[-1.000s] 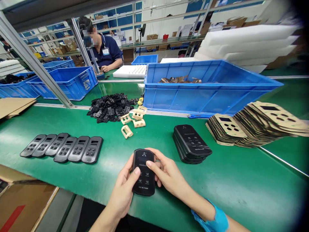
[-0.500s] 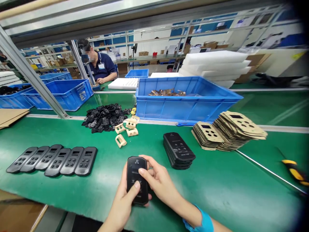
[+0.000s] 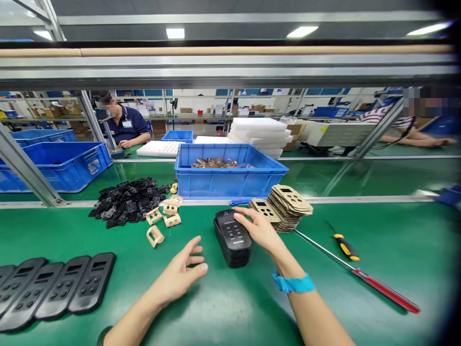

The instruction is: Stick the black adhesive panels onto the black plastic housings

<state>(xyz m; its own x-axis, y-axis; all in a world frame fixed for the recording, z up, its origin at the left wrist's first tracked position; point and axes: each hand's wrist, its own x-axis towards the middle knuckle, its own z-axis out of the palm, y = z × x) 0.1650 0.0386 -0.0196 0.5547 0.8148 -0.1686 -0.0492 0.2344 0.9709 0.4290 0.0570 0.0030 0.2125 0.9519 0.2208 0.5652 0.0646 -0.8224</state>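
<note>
My right hand point(image 3: 262, 231) grips the far right edge of a black plastic cover point(image 3: 233, 231) with small printed marks, thumb on top. This cover lies on a stack of like black covers point(image 3: 234, 257), slightly turned against those below. My left hand point(image 3: 182, 273) is held over the bench to the left of the stack, fingers apart, with nothing in it. At the left, a row of black casings point(image 3: 91, 283) with windows and buttons lies overlapping on the green bench.
Behind the stack stands a blue bin point(image 3: 230, 185) of brown parts. Black plates point(image 3: 127, 202) and cream curved pieces point(image 3: 154, 236) lie left; tan panels point(image 3: 288, 206) are piled right. Two screwdrivers, one yellow-black point(image 3: 345, 247), one red-handled point(image 3: 389, 290), lie right. A person point(image 3: 129, 122) sits opposite.
The black cover that both hands held has moved forward and right onto the stack, in my right hand. My left hand has let go and opened. The view has tilted up and turned right.
</note>
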